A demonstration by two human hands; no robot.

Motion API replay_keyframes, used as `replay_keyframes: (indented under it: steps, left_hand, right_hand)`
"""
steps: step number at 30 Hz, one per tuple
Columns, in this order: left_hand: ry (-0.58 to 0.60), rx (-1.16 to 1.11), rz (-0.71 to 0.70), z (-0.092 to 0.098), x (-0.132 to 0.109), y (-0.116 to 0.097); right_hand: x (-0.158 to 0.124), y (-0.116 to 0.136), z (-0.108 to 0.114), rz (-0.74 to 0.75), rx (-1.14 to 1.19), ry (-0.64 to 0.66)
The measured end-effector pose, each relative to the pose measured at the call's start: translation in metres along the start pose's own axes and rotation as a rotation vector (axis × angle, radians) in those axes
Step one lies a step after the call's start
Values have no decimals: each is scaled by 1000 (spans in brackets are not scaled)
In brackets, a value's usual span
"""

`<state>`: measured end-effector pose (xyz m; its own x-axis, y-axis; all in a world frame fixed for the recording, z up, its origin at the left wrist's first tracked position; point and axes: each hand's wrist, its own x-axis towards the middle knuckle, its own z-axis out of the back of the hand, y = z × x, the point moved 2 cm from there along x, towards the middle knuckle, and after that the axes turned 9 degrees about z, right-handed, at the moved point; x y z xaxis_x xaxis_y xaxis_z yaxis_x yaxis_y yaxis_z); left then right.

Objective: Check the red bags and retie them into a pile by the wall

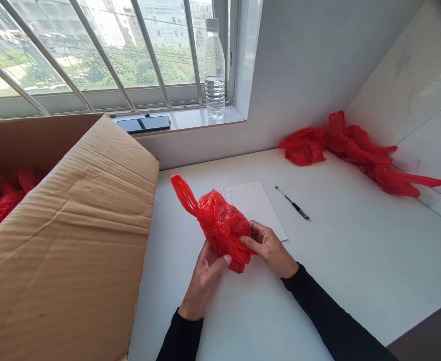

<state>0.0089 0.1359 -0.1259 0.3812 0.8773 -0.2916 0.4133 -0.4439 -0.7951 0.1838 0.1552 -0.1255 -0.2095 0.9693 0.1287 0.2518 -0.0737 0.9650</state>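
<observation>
Between my two hands, above the white tabletop [190, 306], is a crumpled red plastic bag [224, 220]. Its looped handle sticks out to the upper left, and something darker shows faintly through the film, too hidden to name. My left hand [207, 278] grips the bag's lower end from below, thumb on top. On the right side, my right hand [267, 245] pinches a gathered edge of it between thumb and fingers. Partly behind the bag lies a white sheet or pad [260, 205] with small marks. A black pen [293, 203] rests to its right.
An open cardboard box [77, 235] with red bags [11, 200] inside stands at the left. Emptied-looking red bags [363, 150] lie against the wall at the back right. On the windowsill are a phone [143, 124] and a water bottle [215, 75].
</observation>
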Motion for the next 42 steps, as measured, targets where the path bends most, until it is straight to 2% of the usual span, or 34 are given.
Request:
replay_keyframes:
  steps: [7,13,19,24,28,35,42]
  left_hand:
    - [-38,-15,-44,3,1,1]
    - [-74,-103,-111,6,2,-2]
    - [-64,-163,-88,4,0,-1]
    - [-160,-385,-74,15,3,-2]
    - [-193,-359,-56,20,5,-1]
    - [-84,-174,1,11,0,9]
    - [-28,-111,21,11,-1,12]
  right_hand:
    - [1,3,0,-11,28,-17]
    - [-2,0,-1,-92,-68,100]
    - [-1,-2,-3,-79,-110,112]
    - [-2,0,-2,-62,-119,135]
    - [-4,4,-4,-6,-33,140]
    - [-1,2,-6,-3,85,26]
    - [-1,0,-5,-4,122,59]
